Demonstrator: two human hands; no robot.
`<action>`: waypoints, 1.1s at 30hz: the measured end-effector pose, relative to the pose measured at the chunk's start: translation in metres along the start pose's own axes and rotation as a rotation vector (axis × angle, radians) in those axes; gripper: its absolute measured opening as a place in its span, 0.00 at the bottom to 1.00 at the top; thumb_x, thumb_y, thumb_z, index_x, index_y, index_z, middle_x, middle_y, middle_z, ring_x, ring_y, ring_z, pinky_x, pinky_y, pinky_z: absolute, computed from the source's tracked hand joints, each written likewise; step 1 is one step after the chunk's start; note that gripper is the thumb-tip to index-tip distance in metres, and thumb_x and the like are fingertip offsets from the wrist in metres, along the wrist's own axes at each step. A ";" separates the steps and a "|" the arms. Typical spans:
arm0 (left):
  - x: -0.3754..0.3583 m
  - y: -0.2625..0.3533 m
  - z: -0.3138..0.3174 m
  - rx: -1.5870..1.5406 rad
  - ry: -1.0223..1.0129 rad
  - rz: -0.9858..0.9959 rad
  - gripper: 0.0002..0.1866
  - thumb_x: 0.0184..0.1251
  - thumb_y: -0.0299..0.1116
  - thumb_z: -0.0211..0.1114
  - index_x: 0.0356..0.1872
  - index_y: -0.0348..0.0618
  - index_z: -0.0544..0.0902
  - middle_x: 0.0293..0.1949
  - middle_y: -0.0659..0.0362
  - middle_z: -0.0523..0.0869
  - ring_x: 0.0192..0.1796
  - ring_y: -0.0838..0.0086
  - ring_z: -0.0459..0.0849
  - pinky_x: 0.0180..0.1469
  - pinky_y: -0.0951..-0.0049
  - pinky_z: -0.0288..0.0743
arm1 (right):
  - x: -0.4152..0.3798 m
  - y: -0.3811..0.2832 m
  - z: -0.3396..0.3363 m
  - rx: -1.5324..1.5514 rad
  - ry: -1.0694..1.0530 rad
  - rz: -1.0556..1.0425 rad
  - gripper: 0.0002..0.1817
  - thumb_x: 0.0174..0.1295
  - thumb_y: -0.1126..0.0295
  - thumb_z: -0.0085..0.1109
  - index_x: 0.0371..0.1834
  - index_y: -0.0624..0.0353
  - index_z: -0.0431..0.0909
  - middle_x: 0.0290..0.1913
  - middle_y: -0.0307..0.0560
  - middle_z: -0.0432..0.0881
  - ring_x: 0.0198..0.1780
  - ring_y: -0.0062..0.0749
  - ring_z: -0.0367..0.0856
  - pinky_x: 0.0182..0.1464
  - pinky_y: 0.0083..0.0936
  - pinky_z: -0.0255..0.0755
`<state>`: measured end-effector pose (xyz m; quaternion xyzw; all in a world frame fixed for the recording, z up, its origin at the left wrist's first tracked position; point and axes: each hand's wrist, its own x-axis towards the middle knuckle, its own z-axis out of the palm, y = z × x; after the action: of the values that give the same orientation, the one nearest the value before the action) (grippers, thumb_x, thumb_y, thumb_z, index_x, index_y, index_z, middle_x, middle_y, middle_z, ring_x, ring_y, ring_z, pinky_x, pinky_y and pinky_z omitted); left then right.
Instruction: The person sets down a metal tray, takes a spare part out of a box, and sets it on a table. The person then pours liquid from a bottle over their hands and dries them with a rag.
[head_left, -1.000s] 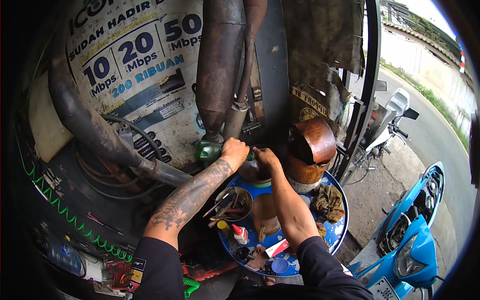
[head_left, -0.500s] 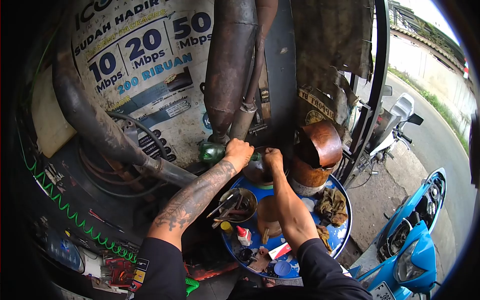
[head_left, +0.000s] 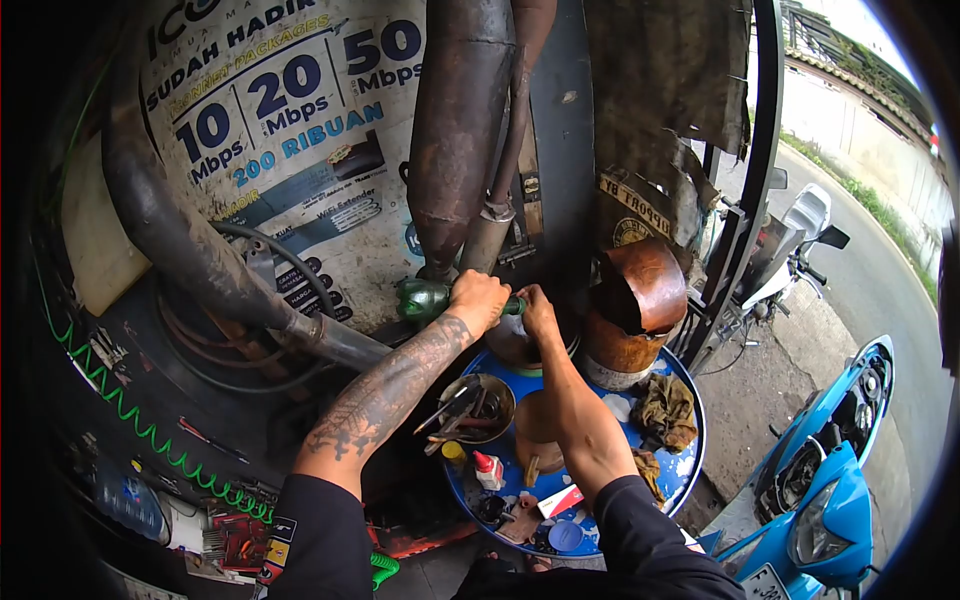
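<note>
A green plastic bottle (head_left: 422, 300) lies on its side in the air over the far edge of the blue drum top. My left hand (head_left: 480, 302) is wrapped round its body. At the neck end, my right hand (head_left: 538, 311) has its fingers closed, pinching at the bottle's mouth; any cap there is hidden by the fingers. Below the hands stands a round pan (head_left: 515, 345), partly covered by my right forearm. To its left sits a metal bowl (head_left: 487, 430) holding brushes and tools.
The blue drum top (head_left: 590, 455) carries a rusty cut metal cylinder (head_left: 625, 350), a dirty rag (head_left: 665, 412), a small white bottle with a red cap (head_left: 488, 471) and a blue lid (head_left: 565, 537). Large exhaust pipes (head_left: 460, 130) hang ahead. A blue scooter (head_left: 820, 500) stands at right.
My right hand has shifted slightly left and down along the bottle's neck, and its grip has turned. My left hand holds the bottle in nearly the same place.
</note>
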<state>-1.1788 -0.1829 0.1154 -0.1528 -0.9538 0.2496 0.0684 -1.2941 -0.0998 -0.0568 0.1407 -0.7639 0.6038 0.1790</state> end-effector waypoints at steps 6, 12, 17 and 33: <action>-0.007 0.005 -0.004 -0.033 -0.025 -0.014 0.16 0.45 0.40 0.73 0.38 0.51 0.84 0.34 0.60 0.88 0.41 0.68 0.87 0.40 0.69 0.79 | -0.001 -0.040 -0.033 0.535 -0.305 0.565 0.24 0.71 0.56 0.44 0.31 0.67 0.80 0.23 0.46 0.79 0.20 0.29 0.77 0.22 0.25 0.69; 0.003 0.004 0.011 0.052 -0.078 -0.016 0.23 0.46 0.46 0.74 0.45 0.52 0.82 0.33 0.60 0.87 0.40 0.67 0.87 0.39 0.67 0.78 | 0.008 -0.036 -0.032 0.583 -0.291 0.667 0.23 0.71 0.58 0.45 0.29 0.69 0.79 0.25 0.52 0.79 0.22 0.38 0.79 0.28 0.31 0.78; 0.009 0.003 0.026 0.099 -0.096 -0.048 0.20 0.45 0.44 0.75 0.41 0.53 0.84 0.34 0.61 0.87 0.41 0.68 0.87 0.39 0.68 0.78 | 0.012 -0.022 -0.032 0.689 -0.345 0.710 0.24 0.71 0.61 0.46 0.28 0.75 0.76 0.25 0.57 0.78 0.23 0.45 0.80 0.30 0.38 0.82; 0.008 0.015 0.016 0.089 -0.105 0.005 0.19 0.45 0.45 0.75 0.39 0.52 0.85 0.37 0.61 0.87 0.44 0.69 0.86 0.42 0.69 0.77 | 0.013 -0.022 -0.041 0.589 -0.310 0.679 0.23 0.71 0.61 0.45 0.29 0.74 0.77 0.27 0.58 0.81 0.25 0.44 0.83 0.30 0.34 0.82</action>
<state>-1.1858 -0.1750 0.0939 -0.1385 -0.9436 0.2997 0.0245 -1.2925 -0.0647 -0.0232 0.0160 -0.5809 0.7909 -0.1920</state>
